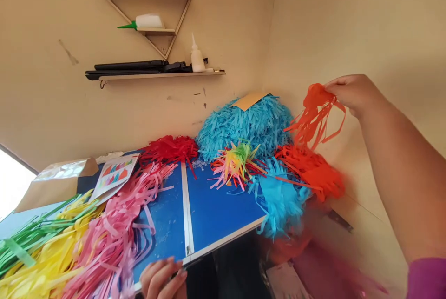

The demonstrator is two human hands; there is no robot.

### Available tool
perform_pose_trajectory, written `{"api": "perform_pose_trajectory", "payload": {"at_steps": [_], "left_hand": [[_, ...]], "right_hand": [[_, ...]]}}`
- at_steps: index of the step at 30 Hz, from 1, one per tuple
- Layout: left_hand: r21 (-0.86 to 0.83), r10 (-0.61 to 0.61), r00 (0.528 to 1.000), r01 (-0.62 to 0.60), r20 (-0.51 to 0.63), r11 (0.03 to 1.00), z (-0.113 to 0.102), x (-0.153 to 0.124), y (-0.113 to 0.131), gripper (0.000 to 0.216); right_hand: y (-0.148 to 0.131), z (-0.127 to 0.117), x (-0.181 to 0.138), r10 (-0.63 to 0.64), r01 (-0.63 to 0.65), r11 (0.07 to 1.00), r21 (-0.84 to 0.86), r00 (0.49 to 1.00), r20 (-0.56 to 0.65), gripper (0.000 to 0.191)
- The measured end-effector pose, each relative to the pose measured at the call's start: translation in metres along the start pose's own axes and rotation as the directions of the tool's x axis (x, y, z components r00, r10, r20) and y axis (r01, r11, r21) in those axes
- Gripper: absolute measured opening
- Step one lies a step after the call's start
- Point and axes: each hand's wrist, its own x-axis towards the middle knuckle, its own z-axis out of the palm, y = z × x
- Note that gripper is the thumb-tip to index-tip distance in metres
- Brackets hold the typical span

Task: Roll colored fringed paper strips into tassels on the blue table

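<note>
My right hand [351, 92] is raised at the right, fingers pinched shut on a bunch of orange fringed paper strips [315, 115] that hang in the air above an orange pile [313, 169]. My left hand [163, 278] is at the bottom edge, fingers curled over the near edge of the blue table [216, 210], and whether it holds anything I cannot make out. Pink fringed strips [118, 229] lie just left of that hand.
A large light-blue fringed mound [247, 124] sits in the corner with cardboard on top. Red [169, 148], multicoloured [237, 162], light-blue [278, 201], yellow [49, 252] and green [24, 236] fringes cover the table. Wall shelves hold glue bottles [197, 57].
</note>
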Motion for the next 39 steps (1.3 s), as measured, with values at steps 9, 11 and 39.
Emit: {"api": "perform_pose_trajectory", "payload": {"at_steps": [9, 11, 39], "left_hand": [[-0.406, -0.344, 0.819, 0.538, 0.459, 0.739, 0.059, 0.202, 0.036, 0.042], [-0.406, -0.386, 0.708, 0.675, 0.591, 0.616, 0.072, 0.217, 0.032, 0.05], [0.27, -0.245, 0.641, 0.061, 0.727, 0.961, -0.018, 0.011, -0.056, 0.011]], "right_hand": [[-0.1, 0.033, -0.114, -0.285, 0.29, 0.957, 0.026, 0.913, 0.291, 0.012], [-0.112, 0.051, -0.132, -0.331, 0.35, 0.936, 0.028, 0.852, 0.405, 0.011], [-0.044, 0.224, -0.337, -0.958, 0.92, 0.284, 0.27, 0.263, 0.112, 0.027]]}}
